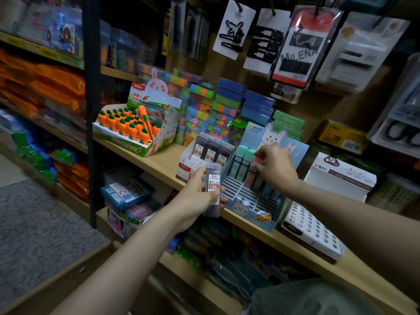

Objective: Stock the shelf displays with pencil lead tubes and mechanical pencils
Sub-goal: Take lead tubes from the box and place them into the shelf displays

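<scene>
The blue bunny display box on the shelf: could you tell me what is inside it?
The blue bunny display box holds mint-capped tubes at the back and empty white slots in front. The right hand covers the pink-topped tubes it is touching.

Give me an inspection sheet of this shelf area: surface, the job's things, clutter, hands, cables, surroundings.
Surface: wooden shelf, crowded with display boxes.
Job's things: grey lead tube held upright; white display box with three more grey tubes; blue bunny display with mint and pink tubes in the back slots, front slots bare.
Clutter: carrot eraser box, stacked coloured boxes, white perforated box.
Hands: left hand grips the grey tube; right hand pinches a pink tube at the bunny display.
Cables: nothing seen.
Surroundings: hanging hair-clip cards, lower shelves, grey floor mat.
</scene>
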Demonstrator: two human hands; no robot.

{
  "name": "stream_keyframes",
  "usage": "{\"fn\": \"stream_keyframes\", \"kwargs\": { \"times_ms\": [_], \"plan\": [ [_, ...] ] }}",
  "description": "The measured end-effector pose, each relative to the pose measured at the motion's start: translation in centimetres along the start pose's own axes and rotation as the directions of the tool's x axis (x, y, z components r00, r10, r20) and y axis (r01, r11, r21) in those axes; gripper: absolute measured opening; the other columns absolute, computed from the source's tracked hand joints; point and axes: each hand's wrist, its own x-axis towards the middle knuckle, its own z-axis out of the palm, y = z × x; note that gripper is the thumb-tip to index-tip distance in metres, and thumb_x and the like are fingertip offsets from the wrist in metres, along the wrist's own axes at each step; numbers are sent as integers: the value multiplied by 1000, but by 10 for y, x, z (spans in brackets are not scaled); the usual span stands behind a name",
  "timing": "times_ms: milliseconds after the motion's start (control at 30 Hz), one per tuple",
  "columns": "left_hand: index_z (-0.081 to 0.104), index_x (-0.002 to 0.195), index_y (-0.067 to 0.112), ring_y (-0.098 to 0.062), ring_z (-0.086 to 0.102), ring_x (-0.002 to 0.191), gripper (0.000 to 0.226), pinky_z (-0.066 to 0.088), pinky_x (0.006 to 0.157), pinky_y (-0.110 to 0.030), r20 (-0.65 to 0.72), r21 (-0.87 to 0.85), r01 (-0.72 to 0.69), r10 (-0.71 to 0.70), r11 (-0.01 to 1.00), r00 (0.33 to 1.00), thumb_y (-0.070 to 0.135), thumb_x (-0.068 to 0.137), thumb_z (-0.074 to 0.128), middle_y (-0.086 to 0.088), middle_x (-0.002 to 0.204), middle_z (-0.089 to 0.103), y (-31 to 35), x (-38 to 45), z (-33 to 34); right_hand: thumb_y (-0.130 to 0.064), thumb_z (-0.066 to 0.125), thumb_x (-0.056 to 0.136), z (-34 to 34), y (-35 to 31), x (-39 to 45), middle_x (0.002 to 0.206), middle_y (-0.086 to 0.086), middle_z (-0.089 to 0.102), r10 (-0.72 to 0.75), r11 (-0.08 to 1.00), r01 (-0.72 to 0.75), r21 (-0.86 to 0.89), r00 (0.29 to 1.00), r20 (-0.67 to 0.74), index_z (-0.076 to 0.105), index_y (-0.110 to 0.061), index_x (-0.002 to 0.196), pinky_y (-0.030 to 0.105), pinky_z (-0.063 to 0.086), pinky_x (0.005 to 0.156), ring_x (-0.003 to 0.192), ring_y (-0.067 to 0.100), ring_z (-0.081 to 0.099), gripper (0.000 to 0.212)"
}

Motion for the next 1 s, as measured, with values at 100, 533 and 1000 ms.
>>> {"fn": "stream_keyframes", "kwargs": {
  "times_ms": [100, 533, 1000],
  "plan": [
    [45, 133, 21, -17, 72, 94, 46, 60, 77, -36, -17, -12, -33, 33, 999, 999, -1, 94, 55, -5, 108, 70, 1, -3, 1, -11, 71, 85, -3, 0, 2, 106, 12, 64, 14, 1000, -14, -17, 1000, 25, 68, -7, 110, 40, 51, 90, 98, 27, 61, 25],
    [61, 112, 22, -14, 71, 95, 19, 56, 79, -29, 48, 131, -153, 147, 980, 988, 12, 99, 52, 0, 101, 75, 2, -1, -3, -30, 74, 84, -17, -65, -22, 102, -15, 68, -222, 872, 113, 476, 958, 179, 67, -25, 117, 10, 49, 65, 75, -8, 63, 34],
    [34, 143, 30, -19, 28, 139, 62, 30, 104, -30, -213, 727, -119, 387, 676, 897, 37, 89, 64, 1, 149, 25, -2, 26, -50, -32, 81, 77, -1, -87, 72, 90, -9, 67, -42, 923, 79, 377, 993, -106, 74, -25, 101, 21, 51, 73, 81, 4, 60, 26]
  ]
}}
